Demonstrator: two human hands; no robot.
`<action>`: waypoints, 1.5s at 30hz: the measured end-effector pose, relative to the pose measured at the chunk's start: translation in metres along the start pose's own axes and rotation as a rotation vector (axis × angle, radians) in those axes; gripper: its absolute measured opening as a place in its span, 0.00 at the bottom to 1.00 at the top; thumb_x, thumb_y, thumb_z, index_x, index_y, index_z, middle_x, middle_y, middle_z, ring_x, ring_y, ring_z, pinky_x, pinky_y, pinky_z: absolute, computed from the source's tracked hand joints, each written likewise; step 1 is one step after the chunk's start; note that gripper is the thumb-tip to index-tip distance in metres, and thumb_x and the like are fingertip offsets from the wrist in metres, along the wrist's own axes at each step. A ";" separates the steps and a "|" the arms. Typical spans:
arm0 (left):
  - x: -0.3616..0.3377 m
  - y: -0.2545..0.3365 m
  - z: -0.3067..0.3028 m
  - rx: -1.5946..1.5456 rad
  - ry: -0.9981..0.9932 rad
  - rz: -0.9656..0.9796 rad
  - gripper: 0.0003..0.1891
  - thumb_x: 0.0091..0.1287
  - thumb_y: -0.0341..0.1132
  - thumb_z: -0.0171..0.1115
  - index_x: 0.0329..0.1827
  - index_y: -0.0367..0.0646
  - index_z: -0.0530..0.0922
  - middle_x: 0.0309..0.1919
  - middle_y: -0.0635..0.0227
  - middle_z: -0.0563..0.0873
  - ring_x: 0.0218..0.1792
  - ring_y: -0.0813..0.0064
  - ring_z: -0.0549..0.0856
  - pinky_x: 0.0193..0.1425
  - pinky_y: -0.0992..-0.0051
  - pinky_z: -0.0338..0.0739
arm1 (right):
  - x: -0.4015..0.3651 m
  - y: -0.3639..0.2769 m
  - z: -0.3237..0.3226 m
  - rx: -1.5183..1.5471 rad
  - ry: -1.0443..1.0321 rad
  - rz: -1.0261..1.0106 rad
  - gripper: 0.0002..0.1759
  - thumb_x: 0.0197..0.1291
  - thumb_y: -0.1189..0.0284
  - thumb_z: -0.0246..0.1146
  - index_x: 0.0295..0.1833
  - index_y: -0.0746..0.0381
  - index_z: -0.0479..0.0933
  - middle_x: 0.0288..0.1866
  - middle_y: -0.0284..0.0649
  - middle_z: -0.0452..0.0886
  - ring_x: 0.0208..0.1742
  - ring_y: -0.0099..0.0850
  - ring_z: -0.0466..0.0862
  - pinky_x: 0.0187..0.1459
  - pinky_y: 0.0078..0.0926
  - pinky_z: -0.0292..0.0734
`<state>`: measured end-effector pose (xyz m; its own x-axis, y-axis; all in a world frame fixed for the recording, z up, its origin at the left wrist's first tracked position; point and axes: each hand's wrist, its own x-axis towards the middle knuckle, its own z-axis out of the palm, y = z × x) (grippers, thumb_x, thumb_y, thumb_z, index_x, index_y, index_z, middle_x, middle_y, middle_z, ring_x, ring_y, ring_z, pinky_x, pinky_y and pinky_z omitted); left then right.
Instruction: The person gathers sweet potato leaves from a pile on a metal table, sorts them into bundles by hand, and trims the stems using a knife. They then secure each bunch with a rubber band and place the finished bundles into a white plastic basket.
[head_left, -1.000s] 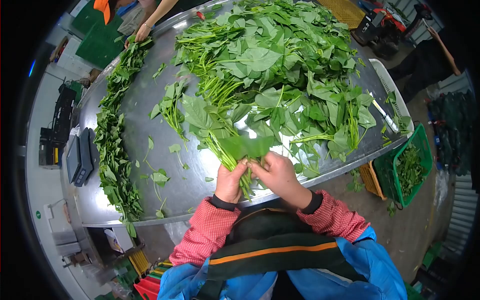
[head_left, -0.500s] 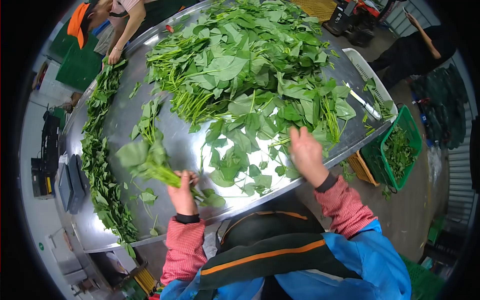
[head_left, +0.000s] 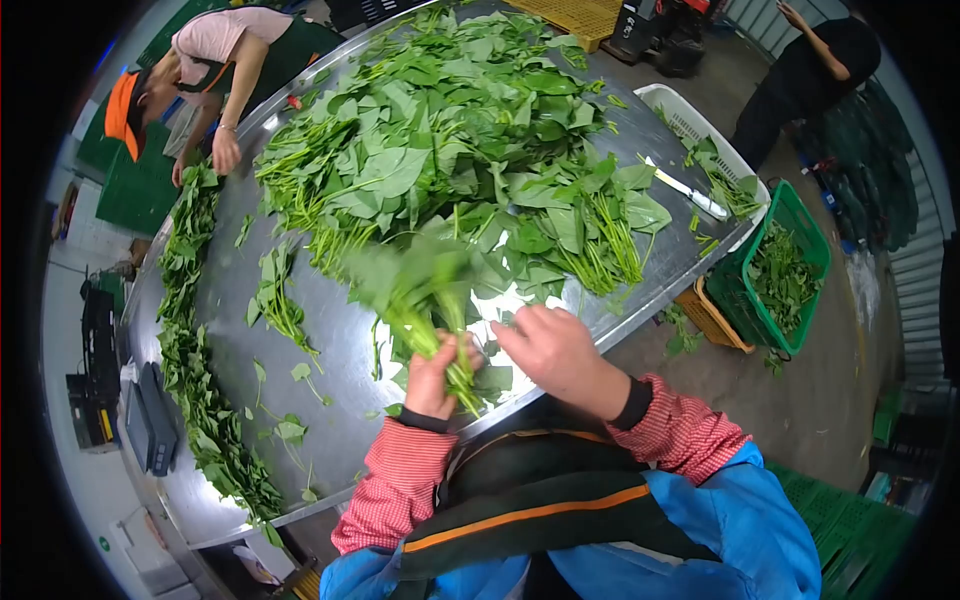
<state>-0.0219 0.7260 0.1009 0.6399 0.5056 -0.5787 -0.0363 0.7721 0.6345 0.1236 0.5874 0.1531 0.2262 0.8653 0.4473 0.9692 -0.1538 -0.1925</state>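
- At near edge of steel surface [head_left: 330,340]: left hand [head_left: 432,378] around bunch of leafy green stems [head_left: 425,290], grip clamped on cut stem ends, leaves fanned up and away, blurred.
- Right hand [head_left: 552,350] just beside bunch on its right, fingers half curled, grip apart, nothing visible in it; cannot tell if fingertips touch stem ends.
- Bunch raised a little off surface, between both hands and big heap of loose greens [head_left: 440,140] covering middle and far side.
- Loose leaves [head_left: 290,430] scattered on bare metal left of hands.
- Long row of greens [head_left: 195,360] along left rim, well apart from hands.
- Knife [head_left: 686,192] lying near right rim, beside white crate [head_left: 680,110] with a few leaves in it.
- Green basket [head_left: 808,225] with greens inside, on floor right of surface; small orange crate [head_left: 712,318] just beside it.
- Co-worker's hand [head_left: 226,152] at far left end, at top of row.
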 end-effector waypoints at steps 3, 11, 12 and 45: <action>0.008 -0.004 -0.031 -0.108 -0.030 -0.060 0.05 0.70 0.31 0.57 0.43 0.40 0.71 0.40 0.59 0.82 0.36 0.73 0.81 0.41 0.72 0.82 | -0.033 0.048 0.004 0.039 0.032 0.228 0.09 0.50 0.70 0.64 0.36 0.61 0.74 0.32 0.40 0.74 0.34 0.38 0.78 0.33 0.35 0.75; 0.008 -0.020 -0.007 -0.167 -0.047 -0.242 0.06 0.68 0.30 0.59 0.46 0.42 0.74 0.36 0.65 0.83 0.32 0.76 0.80 0.37 0.75 0.80 | -0.040 0.128 0.025 0.444 -0.036 0.731 0.07 0.56 0.70 0.63 0.35 0.62 0.76 0.24 0.38 0.75 0.25 0.36 0.78 0.27 0.34 0.73; 0.008 -0.018 -0.008 -0.166 -0.043 -0.211 0.07 0.68 0.30 0.60 0.46 0.43 0.74 0.34 0.67 0.82 0.32 0.77 0.80 0.37 0.76 0.80 | -0.027 0.125 -0.004 0.827 0.008 0.923 0.07 0.58 0.69 0.62 0.35 0.63 0.75 0.24 0.36 0.75 0.24 0.32 0.77 0.26 0.31 0.72; -0.015 0.005 -0.017 0.035 0.415 0.328 0.09 0.63 0.23 0.61 0.41 0.42 0.71 0.30 0.71 0.76 0.24 0.80 0.75 0.25 0.81 0.72 | -0.039 0.153 0.032 -0.165 0.041 0.589 0.18 0.51 0.65 0.67 0.44 0.62 0.74 0.37 0.46 0.77 0.37 0.46 0.80 0.36 0.42 0.76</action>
<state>-0.0444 0.7290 0.1040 0.2416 0.8337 -0.4965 -0.1534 0.5381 0.8288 0.2597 0.5454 0.0784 0.7292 0.5935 0.3406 0.6813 -0.6758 -0.2813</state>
